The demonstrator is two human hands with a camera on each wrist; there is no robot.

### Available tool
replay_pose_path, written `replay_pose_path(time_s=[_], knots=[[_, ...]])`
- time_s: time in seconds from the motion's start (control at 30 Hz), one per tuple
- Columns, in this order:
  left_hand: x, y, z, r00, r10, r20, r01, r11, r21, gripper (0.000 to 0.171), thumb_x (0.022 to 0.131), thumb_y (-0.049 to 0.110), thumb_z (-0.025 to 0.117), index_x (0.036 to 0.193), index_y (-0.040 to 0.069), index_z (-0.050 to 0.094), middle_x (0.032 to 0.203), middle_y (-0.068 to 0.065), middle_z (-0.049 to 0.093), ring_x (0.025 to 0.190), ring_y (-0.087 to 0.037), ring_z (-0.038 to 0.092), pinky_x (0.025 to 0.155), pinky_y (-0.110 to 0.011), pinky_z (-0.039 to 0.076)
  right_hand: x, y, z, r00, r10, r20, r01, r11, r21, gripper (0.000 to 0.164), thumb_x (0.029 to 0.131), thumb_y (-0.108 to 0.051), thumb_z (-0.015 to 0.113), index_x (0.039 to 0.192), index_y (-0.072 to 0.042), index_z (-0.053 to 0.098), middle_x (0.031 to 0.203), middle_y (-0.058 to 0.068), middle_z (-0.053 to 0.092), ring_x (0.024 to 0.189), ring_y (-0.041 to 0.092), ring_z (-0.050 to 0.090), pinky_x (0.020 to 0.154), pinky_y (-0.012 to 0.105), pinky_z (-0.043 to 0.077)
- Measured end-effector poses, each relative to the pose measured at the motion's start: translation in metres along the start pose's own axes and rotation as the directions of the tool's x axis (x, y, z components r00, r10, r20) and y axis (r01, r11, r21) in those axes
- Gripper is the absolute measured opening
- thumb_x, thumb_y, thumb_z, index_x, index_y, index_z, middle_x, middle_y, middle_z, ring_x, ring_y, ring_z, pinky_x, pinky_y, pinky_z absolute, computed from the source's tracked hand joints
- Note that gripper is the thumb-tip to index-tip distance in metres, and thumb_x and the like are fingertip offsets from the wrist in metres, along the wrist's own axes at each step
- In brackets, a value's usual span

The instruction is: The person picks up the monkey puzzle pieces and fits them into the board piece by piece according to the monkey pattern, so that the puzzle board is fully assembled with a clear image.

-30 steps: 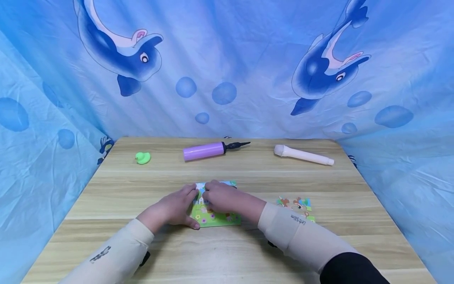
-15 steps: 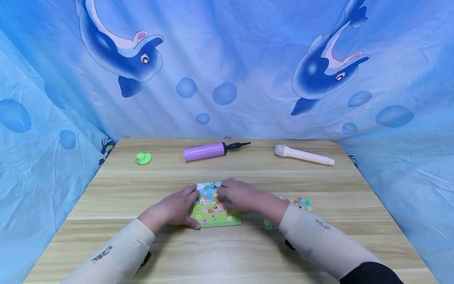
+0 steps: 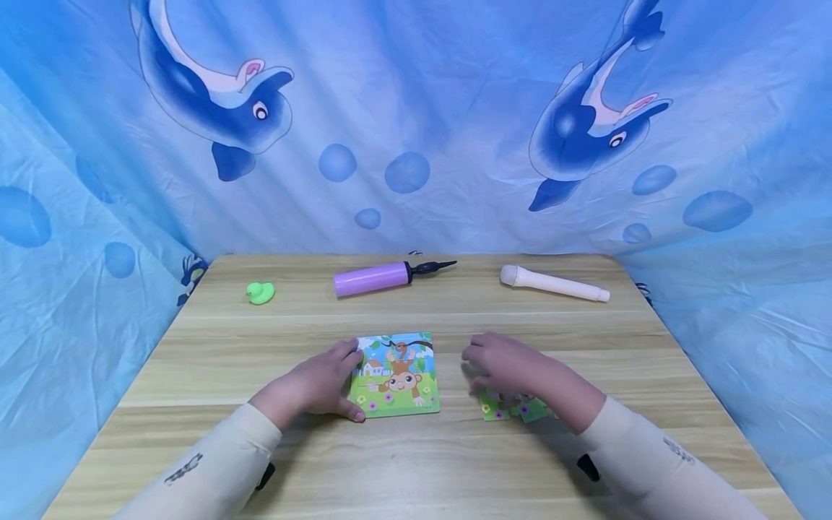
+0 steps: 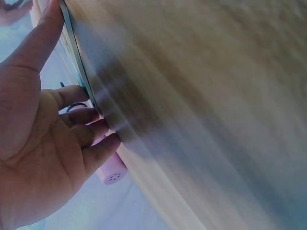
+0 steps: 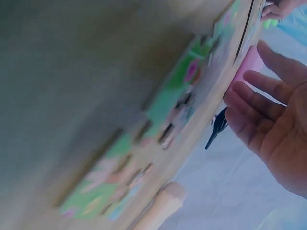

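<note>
A picture puzzle [image 3: 396, 375] with a monkey, a house and flowers lies flat in the middle of the wooden table. Along its left edge rests my left hand [image 3: 325, 379], thumb at the near corner and fingers at the upper left. The left wrist view shows the fingers [image 4: 72, 98] loosely bent against the thin board edge. Apart from the puzzle, my right hand [image 3: 510, 365] hovers over loose puzzle pieces [image 3: 494, 408] and partly hides them. No piece shows in its fingers; in the right wrist view several pieces [image 5: 165, 98] lie below the relaxed right palm.
Toward the back of the table are a green toy duck [image 3: 261, 292], a purple hand pump [image 3: 373, 279] with a black nozzle, and a pale toy microphone [image 3: 555, 283]. A blue dolphin-print curtain [image 3: 416, 108] hangs behind and at both sides.
My right hand has left the puzzle and moved right, over the loose pieces, uncovering the monkey picture. My left hand has stayed at the puzzle's left edge.
</note>
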State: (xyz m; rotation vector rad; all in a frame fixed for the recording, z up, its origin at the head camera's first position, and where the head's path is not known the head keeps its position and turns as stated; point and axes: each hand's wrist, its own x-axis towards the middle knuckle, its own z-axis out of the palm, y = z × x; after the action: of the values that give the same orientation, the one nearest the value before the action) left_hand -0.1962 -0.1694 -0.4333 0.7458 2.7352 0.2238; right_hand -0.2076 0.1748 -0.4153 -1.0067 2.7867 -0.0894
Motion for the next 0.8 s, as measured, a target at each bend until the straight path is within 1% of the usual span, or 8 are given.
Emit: replay_pose_path(time_s=[0.07, 0.13, 0.2, 0.27, 0.33, 0.47, 0.63, 0.8], knots=[[-0.001, 0.0, 0.0, 1.0, -0.001, 0.001, 0.001, 1.0, -0.001, 0.112, 0.067, 0.066, 0.078, 0.148, 0.0, 0.038, 0.158, -0.023, 0.026, 0.142, -0.041, 0.033, 0.114, -0.052, 0.035, -0.009, 0.002, 0.003, 0.999, 0.03, 0.027, -0.03, 0.999, 0.014, 0.048, 0.08, -0.042, 0.079, 0.116, -0.013, 0.067, 0.102, -0.002, 0.06, 0.094, 0.015, 0.058, 0.083, 0.034, 0.053], [-0.001, 0.001, 0.0, 1.0, 0.0, -0.002, 0.0, 1.0, -0.004, 0.112, 0.067, 0.066, 0.079, 0.148, 0.0, 0.038, 0.158, -0.023, 0.026, 0.142, -0.042, 0.033, 0.114, -0.052, 0.035, -0.019, 0.002, 0.007, 0.997, 0.061, 0.056, -0.062, 0.998, 0.029, 0.048, 0.076, -0.044, 0.082, 0.111, -0.014, 0.067, 0.097, -0.006, 0.056, 0.088, 0.012, 0.054, 0.074, 0.031, 0.052], [-0.001, 0.001, 0.0, 1.0, 0.001, -0.004, -0.001, 1.0, -0.01, 0.112, 0.067, 0.065, 0.079, 0.148, -0.001, 0.038, 0.158, -0.024, 0.026, 0.142, -0.042, 0.034, 0.113, -0.053, 0.035, -0.026, 0.001, 0.01, 0.993, 0.086, 0.076, -0.089, 0.995, 0.04, 0.046, 0.074, -0.042, 0.084, 0.107, -0.015, 0.066, 0.092, -0.009, 0.052, 0.084, 0.01, 0.048, 0.068, 0.028, 0.048], [0.0, 0.0, 0.0, 1.0, -0.004, -0.003, 0.004, 1.0, -0.008, 0.112, 0.067, 0.066, 0.078, 0.148, 0.0, 0.038, 0.158, -0.023, 0.026, 0.142, -0.042, 0.034, 0.114, -0.052, 0.035, -0.032, 0.0, 0.012, 0.992, 0.097, 0.079, -0.1, 0.994, 0.043, 0.042, 0.073, -0.04, 0.085, 0.101, -0.016, 0.064, 0.088, -0.01, 0.047, 0.081, 0.009, 0.045, 0.064, 0.026, 0.044], [0.0, 0.0, 0.0, 1.0, -0.005, -0.003, 0.005, 1.0, -0.01, 0.112, 0.067, 0.066, 0.078, 0.148, 0.0, 0.038, 0.158, -0.023, 0.026, 0.142, -0.042, 0.034, 0.113, -0.053, 0.036, -0.035, -0.001, 0.014, 0.993, 0.089, 0.073, -0.092, 0.995, 0.036, 0.037, 0.074, -0.036, 0.084, 0.096, -0.016, 0.062, 0.086, -0.01, 0.045, 0.078, 0.009, 0.043, 0.063, 0.025, 0.042], [0.0, -0.001, -0.001, 1.0, -0.005, -0.002, 0.005, 1.0, -0.013, 0.112, 0.067, 0.066, 0.078, 0.148, 0.0, 0.038, 0.158, -0.023, 0.026, 0.142, -0.042, 0.033, 0.114, -0.052, 0.035, -0.037, -0.005, 0.016, 0.997, 0.071, 0.043, -0.072, 0.997, 0.012, 0.03, 0.076, -0.03, 0.082, 0.091, -0.016, 0.06, 0.084, -0.009, 0.045, 0.074, 0.009, 0.044, 0.061, 0.025, 0.042], [0.0, -0.002, 0.001, 1.0, -0.006, -0.002, 0.006, 1.0, -0.009, 0.113, 0.067, 0.067, 0.078, 0.148, 0.001, 0.038, 0.158, -0.022, 0.026, 0.142, -0.041, 0.033, 0.114, -0.052, 0.035, -0.035, -0.01, 0.018, 0.999, 0.04, 0.014, -0.04, 0.999, -0.031, 0.026, 0.076, -0.03, 0.077, 0.09, -0.016, 0.06, 0.083, -0.009, 0.046, 0.072, 0.009, 0.044, 0.059, 0.025, 0.043], [0.001, -0.002, 0.001, 1.0, -0.003, -0.008, 0.003, 1.0, -0.004, 0.112, 0.067, 0.067, 0.078, 0.148, 0.001, 0.038, 0.158, -0.022, 0.026, 0.141, -0.041, 0.036, 0.113, -0.051, 0.036, -0.027, -0.017, 0.019, 1.0, 0.006, -0.013, -0.007, 0.996, -0.084, 0.024, 0.076, -0.031, 0.073, 0.084, -0.018, 0.055, 0.077, -0.01, 0.043, 0.069, 0.009, 0.042, 0.054, 0.025, 0.039]])
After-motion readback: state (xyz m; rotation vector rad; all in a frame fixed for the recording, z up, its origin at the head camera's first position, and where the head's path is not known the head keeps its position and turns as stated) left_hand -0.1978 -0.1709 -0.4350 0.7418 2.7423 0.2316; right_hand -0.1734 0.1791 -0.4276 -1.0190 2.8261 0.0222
